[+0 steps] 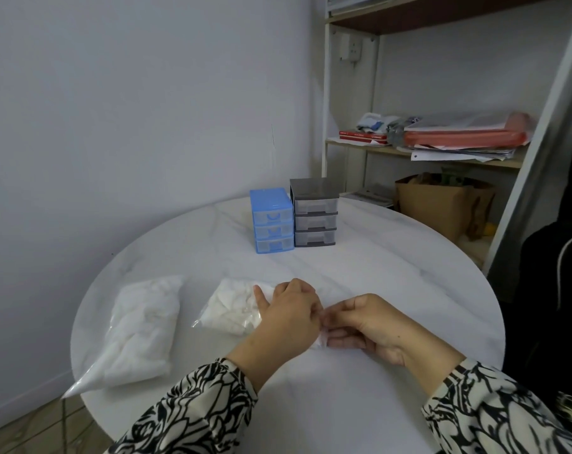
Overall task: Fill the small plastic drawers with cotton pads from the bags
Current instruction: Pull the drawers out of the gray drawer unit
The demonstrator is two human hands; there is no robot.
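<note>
Two clear bags of white cotton pads lie on the round white table point(392, 263). The larger bag point(140, 329) rests near the left edge. The smaller bag point(235, 309) lies in the middle, and both hands pinch its right end. My left hand point(288, 316) lies over the bag with its thumb on the plastic. My right hand point(366, 322) grips the same end from the right, fingertips meeting the left hand's. At the far side stand a blue drawer unit point(272, 221) and a grey drawer unit point(314, 213), side by side, all drawers pushed in.
A white wall runs behind the table. On the right stands a shelf unit point(327, 103) with papers, red books and a cardboard box point(442, 204) below. A dark bag point(553, 263) sits beside the table's right edge.
</note>
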